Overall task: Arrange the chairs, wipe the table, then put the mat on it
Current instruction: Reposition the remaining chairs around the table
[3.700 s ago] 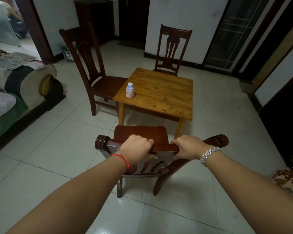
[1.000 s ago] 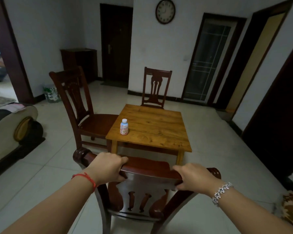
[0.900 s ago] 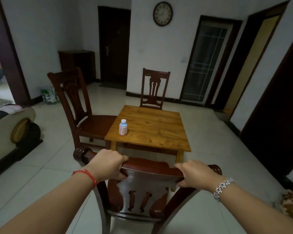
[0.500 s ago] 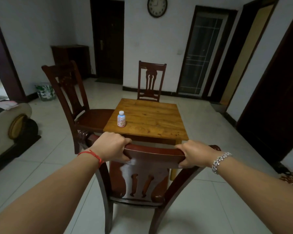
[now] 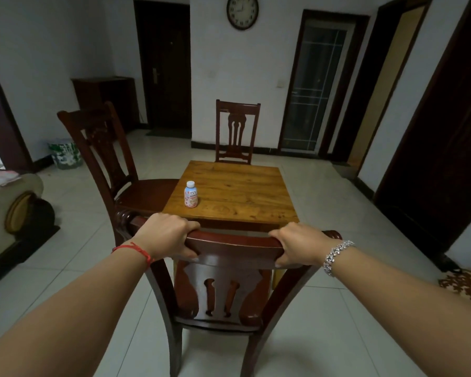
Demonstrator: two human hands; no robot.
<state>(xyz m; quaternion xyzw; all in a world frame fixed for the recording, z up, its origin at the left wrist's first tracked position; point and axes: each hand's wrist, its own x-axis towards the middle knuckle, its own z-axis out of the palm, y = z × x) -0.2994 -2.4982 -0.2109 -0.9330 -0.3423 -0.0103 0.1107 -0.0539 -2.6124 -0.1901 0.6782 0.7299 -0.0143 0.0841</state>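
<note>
Both hands are curled over the top rail of the near chair (image 5: 234, 289), the left hand (image 5: 169, 236) near its left end and the right hand (image 5: 301, 247) near its right, each gripping it firmly. The chair faces the tabletop (image 5: 242, 194) squarely, its seat hidden behind the backrest and apparently at the near edge. This looks like the chair-arranging step, nearly done for this chair. Next comes letting go and straightening the side chair (image 5: 144, 195), which stands angled at the left edge, while the far chair (image 5: 237, 131) already sits square. A small bottle (image 5: 191, 194) will need lifting before wiping. Compared with a few seconds ago, the held chair has moved from well back and askew to close against the table.
</note>
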